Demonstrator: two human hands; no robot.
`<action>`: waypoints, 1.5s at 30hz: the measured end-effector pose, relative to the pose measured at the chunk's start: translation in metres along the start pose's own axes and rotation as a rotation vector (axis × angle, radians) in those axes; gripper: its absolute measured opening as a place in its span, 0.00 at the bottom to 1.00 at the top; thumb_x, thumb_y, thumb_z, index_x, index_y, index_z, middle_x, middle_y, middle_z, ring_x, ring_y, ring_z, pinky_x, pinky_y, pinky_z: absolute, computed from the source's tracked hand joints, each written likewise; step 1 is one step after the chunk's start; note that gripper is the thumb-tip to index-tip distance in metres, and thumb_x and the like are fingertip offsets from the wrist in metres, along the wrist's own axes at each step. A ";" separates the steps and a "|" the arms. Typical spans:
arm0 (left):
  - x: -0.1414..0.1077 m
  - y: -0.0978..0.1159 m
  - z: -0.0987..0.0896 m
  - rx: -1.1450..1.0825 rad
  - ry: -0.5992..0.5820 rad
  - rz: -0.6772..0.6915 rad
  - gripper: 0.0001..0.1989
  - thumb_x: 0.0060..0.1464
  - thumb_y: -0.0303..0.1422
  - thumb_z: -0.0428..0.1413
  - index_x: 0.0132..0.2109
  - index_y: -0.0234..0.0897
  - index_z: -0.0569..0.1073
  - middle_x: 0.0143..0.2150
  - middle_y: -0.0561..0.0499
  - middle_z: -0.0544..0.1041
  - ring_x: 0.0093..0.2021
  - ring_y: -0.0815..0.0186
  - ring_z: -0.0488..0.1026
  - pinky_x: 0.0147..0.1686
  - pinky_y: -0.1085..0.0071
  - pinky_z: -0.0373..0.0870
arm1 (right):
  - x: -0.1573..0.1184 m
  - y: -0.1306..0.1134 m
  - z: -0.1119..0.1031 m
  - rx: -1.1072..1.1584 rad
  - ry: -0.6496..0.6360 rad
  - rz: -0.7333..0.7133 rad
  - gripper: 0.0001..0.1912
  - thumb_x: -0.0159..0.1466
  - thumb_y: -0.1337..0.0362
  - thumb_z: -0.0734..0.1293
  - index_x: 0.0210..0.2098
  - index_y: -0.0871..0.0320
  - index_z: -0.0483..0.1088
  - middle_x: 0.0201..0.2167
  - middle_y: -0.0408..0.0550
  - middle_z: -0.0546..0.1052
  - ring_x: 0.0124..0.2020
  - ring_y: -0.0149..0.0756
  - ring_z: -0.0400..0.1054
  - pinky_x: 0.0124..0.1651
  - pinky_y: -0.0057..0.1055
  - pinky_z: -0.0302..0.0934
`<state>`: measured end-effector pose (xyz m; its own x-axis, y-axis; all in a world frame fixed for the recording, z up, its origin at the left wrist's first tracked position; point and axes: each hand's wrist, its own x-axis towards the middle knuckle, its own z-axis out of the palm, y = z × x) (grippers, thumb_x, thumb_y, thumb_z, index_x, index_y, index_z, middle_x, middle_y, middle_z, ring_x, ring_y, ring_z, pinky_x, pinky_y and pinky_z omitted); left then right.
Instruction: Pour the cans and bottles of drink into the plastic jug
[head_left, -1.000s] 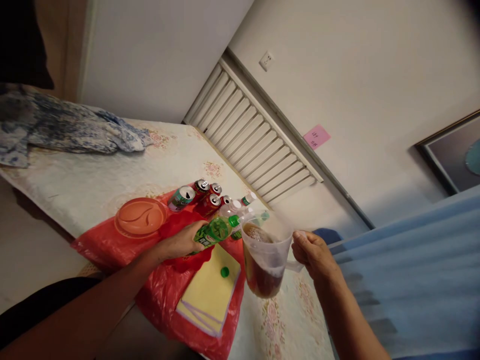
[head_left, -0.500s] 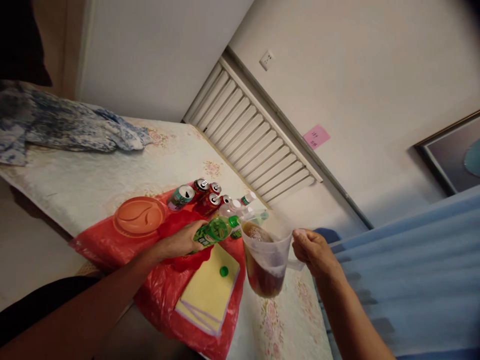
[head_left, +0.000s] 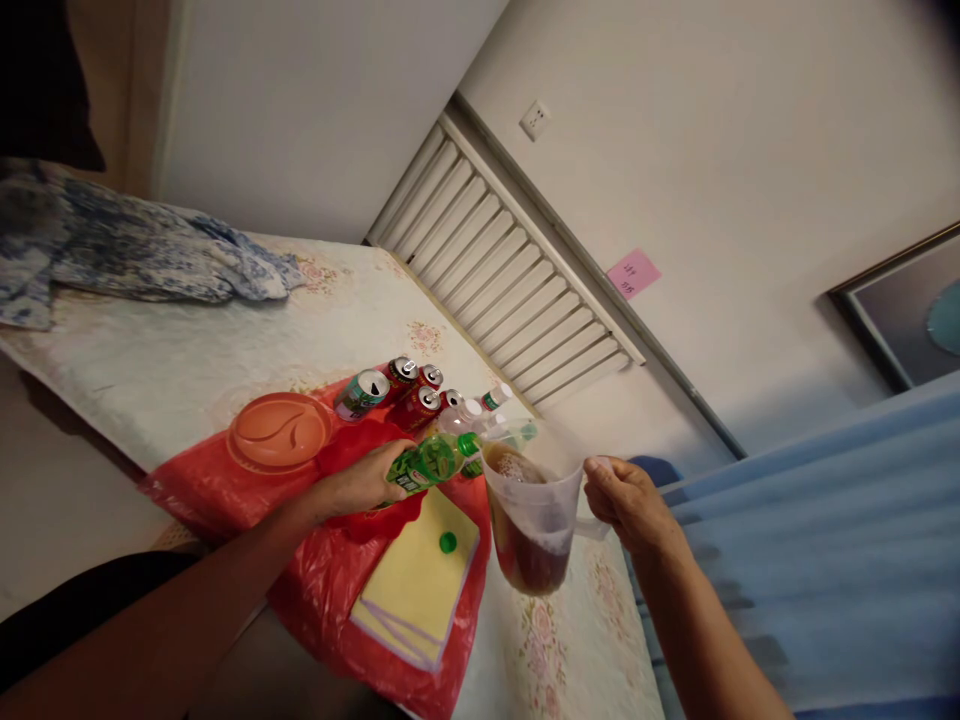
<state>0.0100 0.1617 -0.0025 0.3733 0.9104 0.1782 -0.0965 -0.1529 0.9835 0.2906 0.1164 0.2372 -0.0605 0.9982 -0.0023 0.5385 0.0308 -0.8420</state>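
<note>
1. Head view, hands: your hands are well apart, one on each side of the jug's rim. Your left hand (head_left: 367, 480) is wrapped around the bottle (head_left: 429, 462); your right hand (head_left: 622, 500) is clamped on the handle of the jug (head_left: 532, 535).
2. Head view, bottle: it reaches out beyond your left fingers. Its long axis runs slantwise across the view toward your right hand, rising a little, with its green neck pointing at the jug's rim. You cannot tell here whether neck and rim touch.
3. Head view, jug: it hangs to the left of your right hand, handle toward that hand, its opening up and its near rim toward the bottle. The brown drink inside lies closer to the rim on the bottle's side.
4. Head view, around your left hand: a red dish (head_left: 367, 437) sits just behind and beneath it, an orange dish (head_left: 279, 432) lies farther left, and cans (head_left: 361, 396) stand beyond it.
5. Head view, between your hands, on the nearer side: a green cap (head_left: 448, 542) rests on a yellow cloth (head_left: 416, 590), which lies on red plastic (head_left: 319, 590).
</note>
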 end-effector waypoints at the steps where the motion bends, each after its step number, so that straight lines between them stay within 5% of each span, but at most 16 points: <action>1: 0.000 -0.001 0.000 0.001 0.000 0.002 0.32 0.38 0.26 0.54 0.55 0.37 0.67 0.43 0.50 0.77 0.40 0.59 0.74 0.36 0.69 0.68 | 0.000 -0.001 0.000 -0.001 0.001 -0.001 0.31 0.54 0.41 0.73 0.16 0.54 0.54 0.12 0.32 0.50 0.15 0.21 0.38 0.17 0.26 0.33; 45: 0.000 -0.004 -0.002 0.080 -0.006 0.017 0.32 0.38 0.27 0.55 0.55 0.38 0.66 0.47 0.50 0.76 0.47 0.57 0.74 0.42 0.69 0.70 | 0.001 -0.011 0.002 -0.049 -0.031 0.039 0.33 0.50 0.38 0.74 0.15 0.54 0.54 0.10 0.32 0.51 0.14 0.20 0.39 0.17 0.24 0.34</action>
<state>0.0082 0.1630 -0.0070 0.3777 0.9053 0.1944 -0.0290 -0.1983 0.9797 0.2835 0.1168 0.2452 -0.0644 0.9966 -0.0521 0.5815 -0.0049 -0.8135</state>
